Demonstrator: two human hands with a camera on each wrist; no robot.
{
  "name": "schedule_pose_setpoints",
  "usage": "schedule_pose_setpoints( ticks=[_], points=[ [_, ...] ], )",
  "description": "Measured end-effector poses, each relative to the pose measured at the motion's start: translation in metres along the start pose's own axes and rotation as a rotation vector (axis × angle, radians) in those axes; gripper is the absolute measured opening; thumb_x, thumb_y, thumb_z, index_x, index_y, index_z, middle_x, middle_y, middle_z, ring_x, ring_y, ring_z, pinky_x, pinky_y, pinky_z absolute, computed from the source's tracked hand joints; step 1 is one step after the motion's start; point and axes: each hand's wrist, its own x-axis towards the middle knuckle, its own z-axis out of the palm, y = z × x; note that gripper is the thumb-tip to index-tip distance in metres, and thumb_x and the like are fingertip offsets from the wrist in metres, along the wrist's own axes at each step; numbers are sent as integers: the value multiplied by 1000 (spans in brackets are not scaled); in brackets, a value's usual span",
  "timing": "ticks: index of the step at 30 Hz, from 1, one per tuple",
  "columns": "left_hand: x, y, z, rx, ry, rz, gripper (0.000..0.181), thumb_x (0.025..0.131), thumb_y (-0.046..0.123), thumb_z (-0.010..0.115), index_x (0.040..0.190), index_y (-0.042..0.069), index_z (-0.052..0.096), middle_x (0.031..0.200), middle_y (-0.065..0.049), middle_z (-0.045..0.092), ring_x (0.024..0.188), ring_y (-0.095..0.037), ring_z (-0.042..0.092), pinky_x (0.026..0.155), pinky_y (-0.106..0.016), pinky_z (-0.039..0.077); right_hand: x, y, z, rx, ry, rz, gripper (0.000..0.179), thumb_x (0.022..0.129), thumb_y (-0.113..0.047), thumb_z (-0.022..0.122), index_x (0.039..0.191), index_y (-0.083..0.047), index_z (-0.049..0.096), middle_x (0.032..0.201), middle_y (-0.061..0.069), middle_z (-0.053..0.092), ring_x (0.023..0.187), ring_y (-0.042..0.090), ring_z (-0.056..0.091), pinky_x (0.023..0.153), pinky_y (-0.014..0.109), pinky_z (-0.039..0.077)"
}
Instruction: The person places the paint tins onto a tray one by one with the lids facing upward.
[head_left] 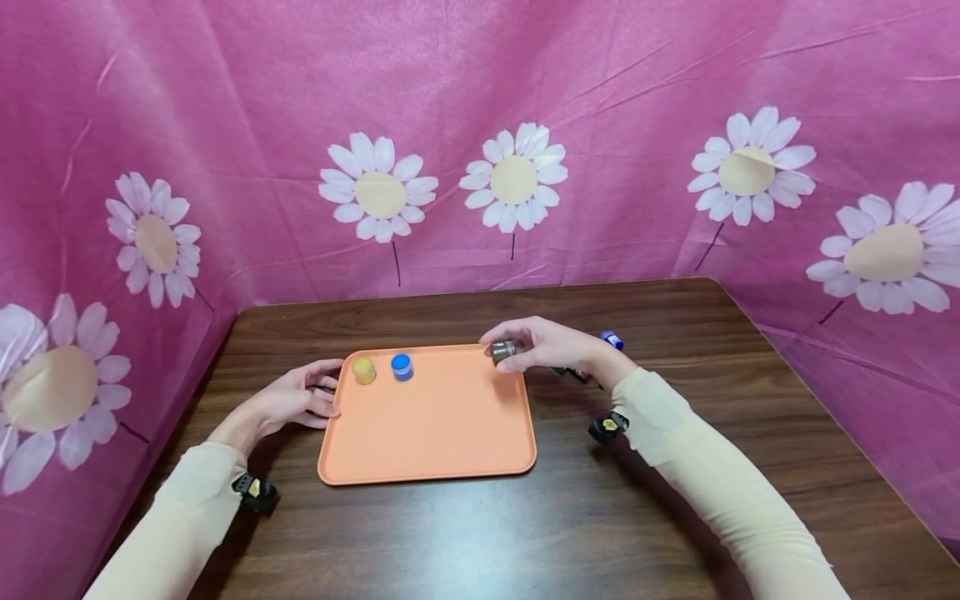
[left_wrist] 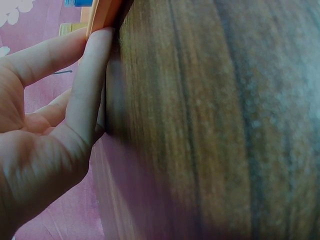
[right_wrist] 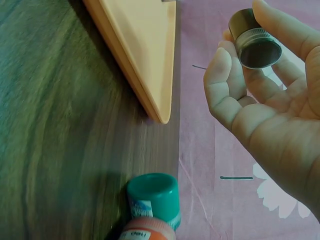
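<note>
A small dark brown paint jar (head_left: 503,352) is held between the thumb and fingers of my right hand (head_left: 551,343), above the far right corner of the orange tray (head_left: 427,425). The right wrist view shows that jar (right_wrist: 255,40) tilted, its dark end facing the camera. My left hand (head_left: 300,396) touches the tray's left edge; its thumb and a finger (left_wrist: 95,75) lie against the rim, the fingers fairly straight. A yellow paint jar (head_left: 363,371) and a blue paint jar (head_left: 402,367) stand near the tray's far left corner.
Right of the tray, partly hidden behind my right arm, are a green jar (right_wrist: 152,197), an orange-red jar (right_wrist: 147,230) and a dark blue jar (head_left: 612,339). Everything sits on a brown wooden table (head_left: 570,533). A pink flowered cloth (head_left: 450,100) hangs around its back and sides.
</note>
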Motion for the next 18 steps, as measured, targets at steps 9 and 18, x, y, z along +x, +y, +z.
schedule_pose_setpoints(
  ticks=[9, 18],
  points=[
    [0, 2, 2, 0, 0, 1, 96, 85, -10, 70, 161, 2, 13, 135, -25, 37, 93, -21, 64, 78, -42, 62, 13, 2, 2, 75, 22, 31, 53, 89, -9, 78, 138, -3, 59, 126, 24, 64, 97, 22, 62, 81, 29, 54],
    [-1, 1, 1, -1, 0, 4, 96, 85, -10, 71, 160, 2, 13, 135, -25, 37, 94, -21, 64, 78, -42, 62, 29, 1, 7, 56, 44, 35, 54, 85, -6, 81, 136, -3, 62, 110, 11, 71, 91, 19, 61, 78, 28, 52]
  ],
)
